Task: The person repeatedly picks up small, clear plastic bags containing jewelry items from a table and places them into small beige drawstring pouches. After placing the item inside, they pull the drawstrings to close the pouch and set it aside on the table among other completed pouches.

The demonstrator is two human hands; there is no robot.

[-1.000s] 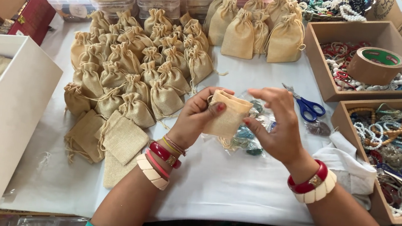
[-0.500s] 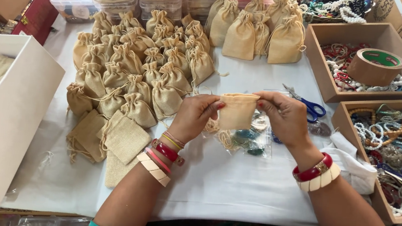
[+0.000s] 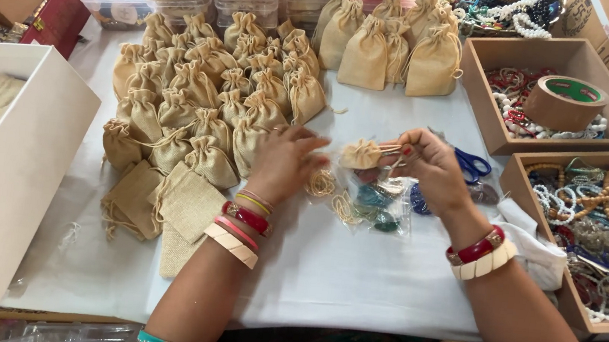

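A small tan burlap pouch (image 3: 361, 154) hangs just above the white table, its mouth gathered shut. My right hand (image 3: 429, 167) pinches the pouch's drawstring at the right side. The fingertips of my left hand (image 3: 286, 163) are curled at the pouch's left side and seem to hold it there; motion blur hides the exact grip. Under the pouch lie clear plastic bags of beads and rings (image 3: 370, 204). Both wrists wear red and cream bangles.
Several filled burlap pouches (image 3: 206, 100) crowd the left middle, with flat empty ones (image 3: 165, 205) in front and larger ones (image 3: 385, 47) behind. A white box (image 3: 26, 164) stands at left. Blue-handled scissors (image 3: 472, 164), a tape roll (image 3: 564, 102) and wooden jewellery trays (image 3: 548, 151) sit at right.
The pouch was open and flat between both hands; now its mouth is drawn tight. My right hand has pulled the drawstring rightward and my left hand has shifted left.
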